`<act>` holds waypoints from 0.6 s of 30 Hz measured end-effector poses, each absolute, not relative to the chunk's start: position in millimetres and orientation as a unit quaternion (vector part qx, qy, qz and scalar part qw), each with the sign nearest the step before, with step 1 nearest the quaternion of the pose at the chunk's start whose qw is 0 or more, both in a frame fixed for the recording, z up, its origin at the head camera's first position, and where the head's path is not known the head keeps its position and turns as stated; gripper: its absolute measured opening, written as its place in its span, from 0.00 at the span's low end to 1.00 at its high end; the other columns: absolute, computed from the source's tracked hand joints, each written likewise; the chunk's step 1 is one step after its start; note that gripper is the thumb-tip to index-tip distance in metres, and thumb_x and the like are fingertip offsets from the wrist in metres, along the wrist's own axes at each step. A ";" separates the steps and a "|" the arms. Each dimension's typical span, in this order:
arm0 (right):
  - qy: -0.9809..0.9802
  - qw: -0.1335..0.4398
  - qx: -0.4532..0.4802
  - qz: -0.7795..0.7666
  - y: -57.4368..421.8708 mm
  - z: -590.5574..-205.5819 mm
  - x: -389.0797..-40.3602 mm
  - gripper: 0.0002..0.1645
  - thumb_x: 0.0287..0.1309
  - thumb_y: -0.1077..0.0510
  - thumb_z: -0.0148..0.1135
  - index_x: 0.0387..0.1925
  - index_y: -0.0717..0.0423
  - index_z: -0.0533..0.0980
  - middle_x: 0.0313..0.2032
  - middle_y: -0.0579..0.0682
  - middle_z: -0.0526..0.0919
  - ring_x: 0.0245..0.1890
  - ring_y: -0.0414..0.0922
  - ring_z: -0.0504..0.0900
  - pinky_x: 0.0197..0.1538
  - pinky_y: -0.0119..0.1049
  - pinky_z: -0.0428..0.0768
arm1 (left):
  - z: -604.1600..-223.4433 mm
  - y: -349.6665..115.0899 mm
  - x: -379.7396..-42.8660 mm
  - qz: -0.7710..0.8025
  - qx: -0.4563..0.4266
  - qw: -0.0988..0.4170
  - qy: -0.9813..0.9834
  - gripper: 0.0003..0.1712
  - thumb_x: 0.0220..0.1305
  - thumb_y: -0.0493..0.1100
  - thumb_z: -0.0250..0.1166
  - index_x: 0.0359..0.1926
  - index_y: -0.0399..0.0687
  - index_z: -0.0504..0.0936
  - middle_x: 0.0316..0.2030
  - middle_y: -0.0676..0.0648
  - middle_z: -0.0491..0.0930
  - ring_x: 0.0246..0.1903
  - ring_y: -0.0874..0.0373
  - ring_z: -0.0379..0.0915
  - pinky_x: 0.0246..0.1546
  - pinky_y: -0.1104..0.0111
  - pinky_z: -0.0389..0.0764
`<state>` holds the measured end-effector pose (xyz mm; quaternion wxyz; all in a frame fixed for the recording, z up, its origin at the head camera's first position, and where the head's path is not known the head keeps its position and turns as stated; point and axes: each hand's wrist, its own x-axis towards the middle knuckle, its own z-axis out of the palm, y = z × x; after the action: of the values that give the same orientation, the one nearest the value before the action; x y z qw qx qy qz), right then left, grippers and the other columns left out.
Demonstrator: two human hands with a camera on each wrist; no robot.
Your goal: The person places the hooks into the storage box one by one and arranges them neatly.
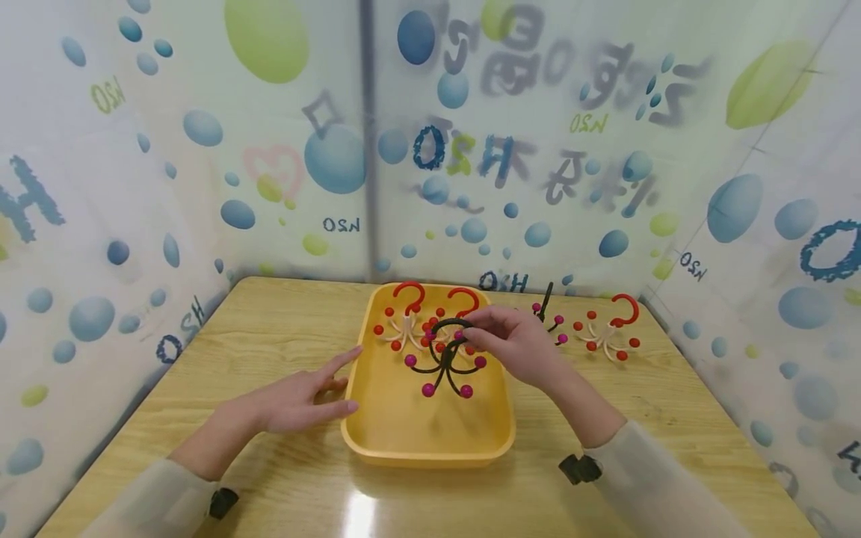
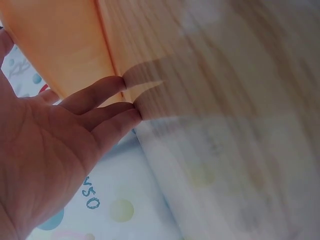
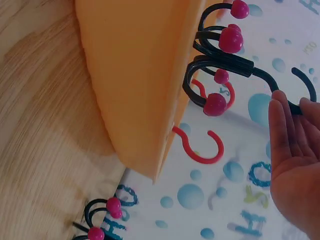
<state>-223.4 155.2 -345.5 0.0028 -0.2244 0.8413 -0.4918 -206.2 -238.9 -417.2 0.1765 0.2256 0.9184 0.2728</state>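
Note:
My right hand (image 1: 518, 347) pinches the curved top of a black multi-armed hook (image 1: 446, 365) whose arms end in magenta balls. It hangs over the yellow tray (image 1: 403, 430), and in the right wrist view the arms of the black hook (image 3: 227, 62) overlap the tray's rim. Inside the tray, toward the back, lie two white-armed hooks with red tops and red balls, one at the left (image 1: 406, 329) and one partly hidden behind the black hook (image 1: 466, 301). My left hand (image 1: 289, 403) rests at the tray's left rim, fingers extended and thumb apart.
On the wooden table (image 1: 269, 329), right of the tray, stand another black hook with magenta balls (image 1: 543, 314), partly behind my right hand, and another red-topped white hook (image 1: 608, 338). A patterned curtain (image 1: 282, 246) encloses the table's back and sides.

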 end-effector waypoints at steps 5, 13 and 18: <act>0.848 0.041 -0.237 -0.472 132.2 -345.3 -230.5 0.14 0.76 0.56 0.70 0.56 0.57 0.87 0.46 0.55 0.95 0.44 0.46 0.94 0.49 0.38 0.92 | -417.1 -238.8 -205.5 0.272 0.223 0.176 0.919 0.53 0.78 0.72 0.60 0.91 0.70 0.42 0.75 0.32 0.75 0.76 0.26 0.68 0.77 0.29 0.64; 0.867 0.069 -0.235 -0.433 106.0 -346.6 -242.2 0.13 0.76 0.55 0.70 0.56 0.54 0.88 0.46 0.49 0.94 0.47 0.50 0.95 0.51 0.39 0.92 | -418.5 -239.6 -206.3 0.274 0.227 0.174 0.918 0.53 0.78 0.72 0.60 0.91 0.71 0.41 0.75 0.32 0.75 0.76 0.25 0.68 0.77 0.29 0.64; 0.871 0.084 -0.242 -0.419 97.9 -350.9 -248.8 0.07 0.77 0.56 0.69 0.51 0.50 0.88 0.47 0.50 0.94 0.47 0.53 0.94 0.51 0.39 0.90 | -419.4 -239.9 -206.7 0.274 0.232 0.170 0.918 0.53 0.79 0.72 0.59 0.91 0.71 0.41 0.75 0.32 0.76 0.76 0.25 0.68 0.77 0.29 0.63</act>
<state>-248.8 97.9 -350.9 0.0843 -0.2417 0.8710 -0.4193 -206.7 -239.9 -419.4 0.1704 0.2322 0.9176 0.2740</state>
